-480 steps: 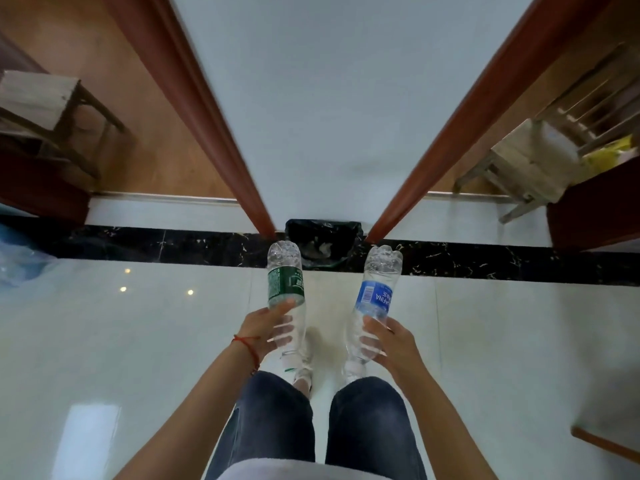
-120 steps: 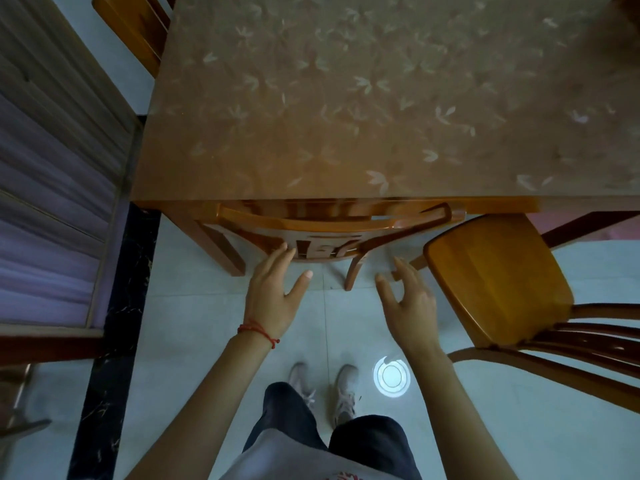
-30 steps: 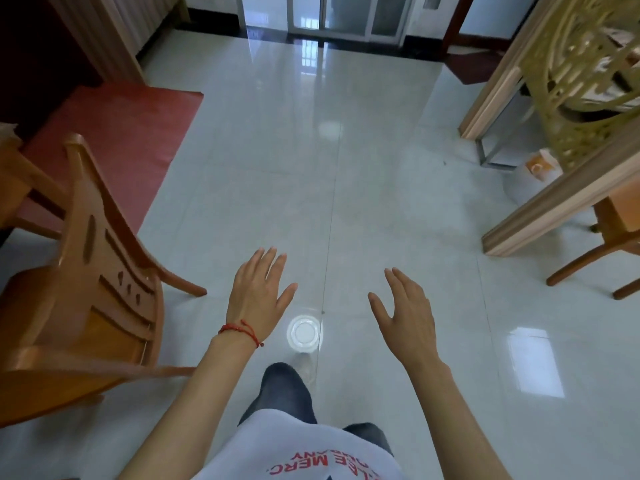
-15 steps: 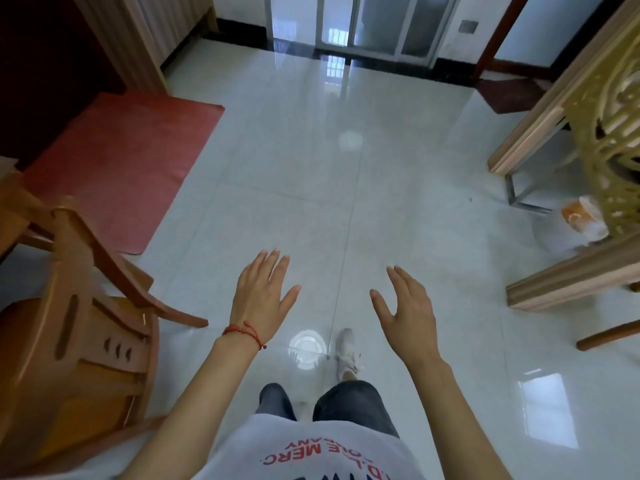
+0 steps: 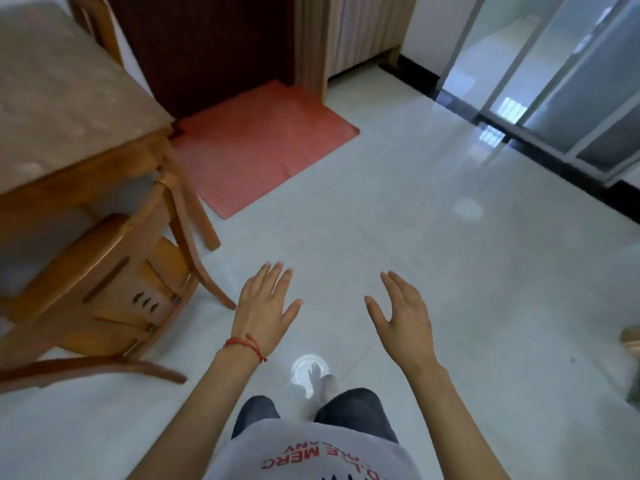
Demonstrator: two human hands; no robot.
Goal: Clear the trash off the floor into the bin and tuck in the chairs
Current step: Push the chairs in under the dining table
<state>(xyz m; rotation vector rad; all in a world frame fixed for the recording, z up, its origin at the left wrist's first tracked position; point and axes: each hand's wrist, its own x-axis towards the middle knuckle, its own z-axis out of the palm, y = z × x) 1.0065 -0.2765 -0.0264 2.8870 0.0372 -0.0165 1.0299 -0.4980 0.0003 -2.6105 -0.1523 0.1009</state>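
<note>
The view has swung left since a moment ago, bringing the chair [image 5: 104, 292] beside the tabletop [image 5: 62, 109] (not yet tucked in, I judge) near the left hand [image 5: 266, 306], both grips released, right hand [image 5: 401, 317] idle.

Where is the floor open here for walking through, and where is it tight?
Open: pale tile floor between the red mat and the sliding glass door, ahead of both hands. Crowded: left side, where the wooden chair sits pulled out beside the table.

head cam | 1 view | looks forward-down | floor [image 5: 433, 271] near
</note>
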